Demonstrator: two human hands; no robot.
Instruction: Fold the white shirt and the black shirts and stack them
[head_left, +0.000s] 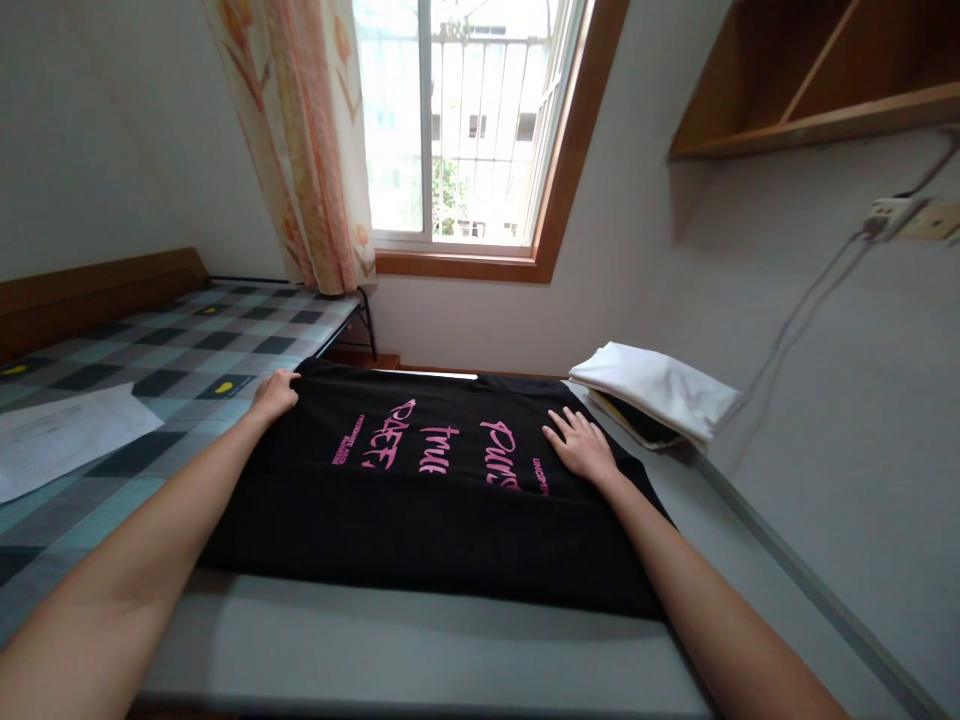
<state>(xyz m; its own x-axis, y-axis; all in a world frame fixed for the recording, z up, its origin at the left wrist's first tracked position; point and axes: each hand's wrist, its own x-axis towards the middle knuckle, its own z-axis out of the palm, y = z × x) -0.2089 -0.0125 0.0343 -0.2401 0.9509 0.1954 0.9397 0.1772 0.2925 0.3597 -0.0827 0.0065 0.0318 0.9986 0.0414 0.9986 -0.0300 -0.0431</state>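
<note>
A black T-shirt (442, 535) with pink lettering lies spread sideways across the grey-white table, its near part folded over the print. At its far left corner, my left hand (277, 393) is closed, pinching the edge of the cloth. My right hand (582, 446) rests flat on the shirt's right part with fingers spread, beside the pink print. Just beyond the right hand sits a stack of folded clothes (652, 390), white on top with black and yellow showing below.
The table (420, 645) meets the wall on the right. To the left stands a bed (165, 345) with a checked mattress and paper sheets (75, 435) on it. A curtain (315, 150) hangs by the window (480, 130). A wooden shelf (817, 130) and a socket with cables (885, 217) are on the right wall.
</note>
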